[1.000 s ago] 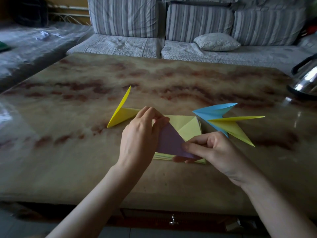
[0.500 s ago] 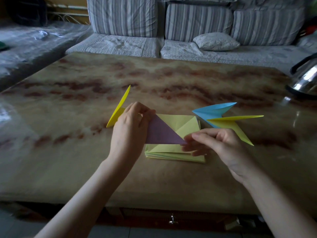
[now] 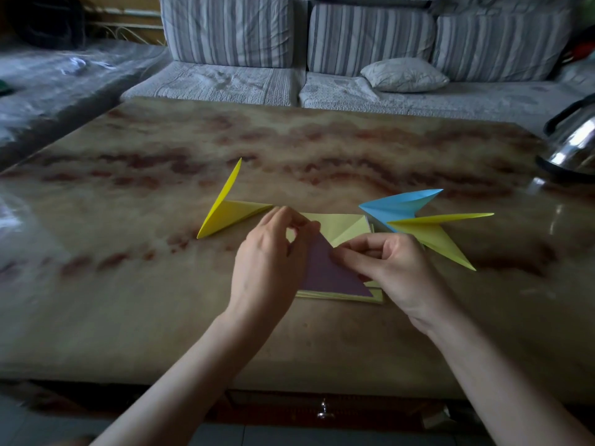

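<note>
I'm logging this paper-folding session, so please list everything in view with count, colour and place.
Purple folded paper triangle: one, purple, over the paper stack.
Stack of pale yellow square paper sheets: one, pale yellow, table centre.
Left pointed yellow paper fold: one, bright yellow, left of the stack.
Pointed blue paper fold: one, blue, right of the stack.
Right pointed yellow paper fold: one, yellow, overlapping the blue fold.
Marble-patterned table: one, beige and brown, foreground.
Shiny metal kettle: one, silver with black handle, right edge.
Striped fabric sofa: one, grey, behind the table.
Small cushion: one, pale, on the sofa.
Left hand: pinches the triangle's top.
Right hand: pinches its right edge.
</note>
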Action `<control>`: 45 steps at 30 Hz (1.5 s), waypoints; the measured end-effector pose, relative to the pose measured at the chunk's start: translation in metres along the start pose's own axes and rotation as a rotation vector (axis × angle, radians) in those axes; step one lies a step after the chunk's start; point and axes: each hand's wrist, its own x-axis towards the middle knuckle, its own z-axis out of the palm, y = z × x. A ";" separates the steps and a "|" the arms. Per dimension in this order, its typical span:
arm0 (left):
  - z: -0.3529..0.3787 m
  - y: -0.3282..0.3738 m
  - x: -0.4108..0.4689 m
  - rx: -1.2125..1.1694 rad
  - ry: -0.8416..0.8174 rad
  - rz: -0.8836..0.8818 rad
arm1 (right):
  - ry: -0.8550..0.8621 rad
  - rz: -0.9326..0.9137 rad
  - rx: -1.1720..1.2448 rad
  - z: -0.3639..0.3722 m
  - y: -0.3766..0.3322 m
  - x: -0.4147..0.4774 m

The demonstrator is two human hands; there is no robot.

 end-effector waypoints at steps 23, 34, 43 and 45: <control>-0.009 -0.010 0.006 0.056 0.008 -0.104 | -0.187 0.095 -0.166 -0.035 -0.005 -0.017; 0.009 0.002 -0.006 0.009 -0.066 -0.078 | 0.023 -0.081 -0.068 -0.026 0.000 -0.015; 0.004 -0.016 0.002 0.197 -0.196 -0.094 | 0.247 0.003 -0.271 -0.088 0.008 -0.001; 0.000 -0.027 0.002 0.311 -0.199 -0.135 | 0.319 0.068 -0.361 -0.108 0.017 0.002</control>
